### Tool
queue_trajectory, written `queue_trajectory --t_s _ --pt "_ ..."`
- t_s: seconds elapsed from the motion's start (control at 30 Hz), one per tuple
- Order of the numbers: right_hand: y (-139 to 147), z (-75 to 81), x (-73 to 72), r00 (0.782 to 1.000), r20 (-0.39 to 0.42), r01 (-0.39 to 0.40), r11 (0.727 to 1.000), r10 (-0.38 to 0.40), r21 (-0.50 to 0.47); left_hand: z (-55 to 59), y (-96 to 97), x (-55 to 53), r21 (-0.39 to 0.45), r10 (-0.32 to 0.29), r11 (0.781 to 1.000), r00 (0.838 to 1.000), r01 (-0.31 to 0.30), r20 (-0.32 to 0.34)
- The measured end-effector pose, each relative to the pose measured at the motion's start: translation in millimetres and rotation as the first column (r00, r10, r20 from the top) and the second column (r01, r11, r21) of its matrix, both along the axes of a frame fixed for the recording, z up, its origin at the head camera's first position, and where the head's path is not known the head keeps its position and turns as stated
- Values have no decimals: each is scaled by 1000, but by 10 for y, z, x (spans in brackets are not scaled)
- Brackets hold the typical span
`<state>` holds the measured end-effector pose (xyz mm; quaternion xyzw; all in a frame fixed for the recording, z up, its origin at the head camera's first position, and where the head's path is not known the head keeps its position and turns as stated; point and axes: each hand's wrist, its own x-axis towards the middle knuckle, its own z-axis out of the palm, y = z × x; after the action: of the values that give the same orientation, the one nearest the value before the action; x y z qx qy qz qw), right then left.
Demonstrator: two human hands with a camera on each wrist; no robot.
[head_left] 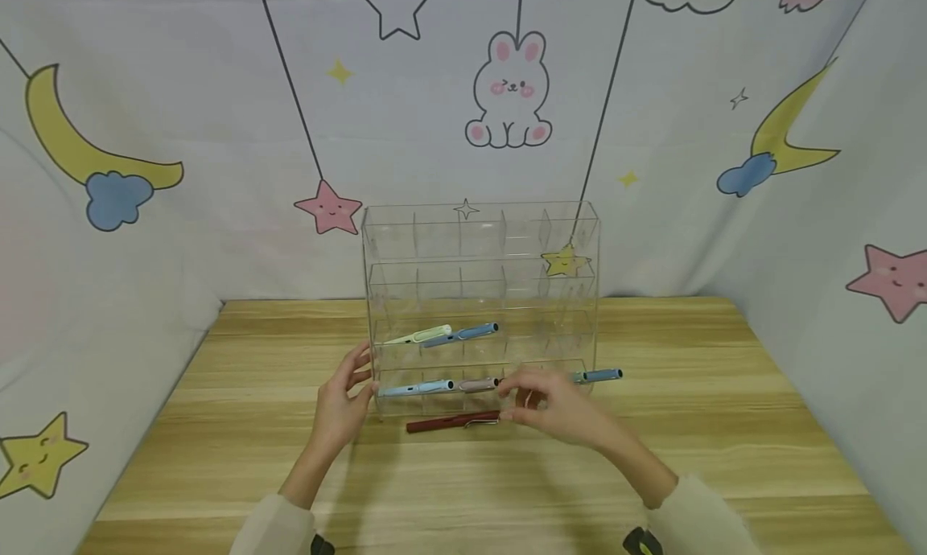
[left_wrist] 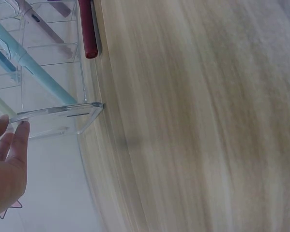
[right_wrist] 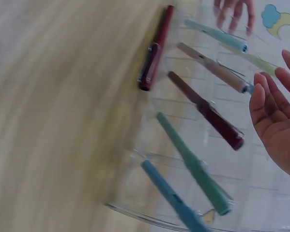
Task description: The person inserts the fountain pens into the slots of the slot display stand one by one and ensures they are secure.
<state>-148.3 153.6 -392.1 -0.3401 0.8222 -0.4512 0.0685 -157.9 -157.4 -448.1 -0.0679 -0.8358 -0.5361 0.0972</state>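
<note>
A clear compartmented pen rack [head_left: 481, 257] stands on the table, with my left hand [head_left: 344, 402] gripping its left side panel between thumb and fingers. My right hand [head_left: 554, 402] is in front of the bottom row, fingers loosely bent and holding nothing in the right wrist view. The bottom row holds a light blue pen [head_left: 416, 388], a taupe pen [head_left: 478, 384], a dark red pen [right_wrist: 207, 111], a green pen [right_wrist: 195, 164] and a blue pen [head_left: 603, 375]. Above them lie a pale green pen [head_left: 420, 335] and another blue pen [head_left: 471, 331].
Another dark red pen [head_left: 449, 422] lies on the wooden table [head_left: 463, 491] along the rack's front foot. A white cloth backdrop [head_left: 217, 121] with printed stars, moons and a rabbit rises behind and at both sides.
</note>
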Motion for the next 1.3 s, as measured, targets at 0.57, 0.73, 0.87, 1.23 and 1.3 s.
queue_trajectory --t_s 0.57,0.73,0.87,1.23,1.3 --pt "-79 -736 27 993 112 23 988 -40 153 0 -3 -4 10 -9 1000 1000 10 -4" --pt "-102 -806 -8 994 81 60 978 -78 201 9 2 -3 15 -8 1000 1000 8 5" --pt "-133 -822 -38 995 69 53 973 -70 226 9 3 -2 11 -6 1000 1000 6 8" --pt "-177 -917 -54 995 86 34 981 -52 193 8 8 2 15 6 1000 1000 -6 -8" --pt "-191 -930 -49 995 72 54 981 -69 188 9 7 -1 16 5 1000 1000 -5 -13"
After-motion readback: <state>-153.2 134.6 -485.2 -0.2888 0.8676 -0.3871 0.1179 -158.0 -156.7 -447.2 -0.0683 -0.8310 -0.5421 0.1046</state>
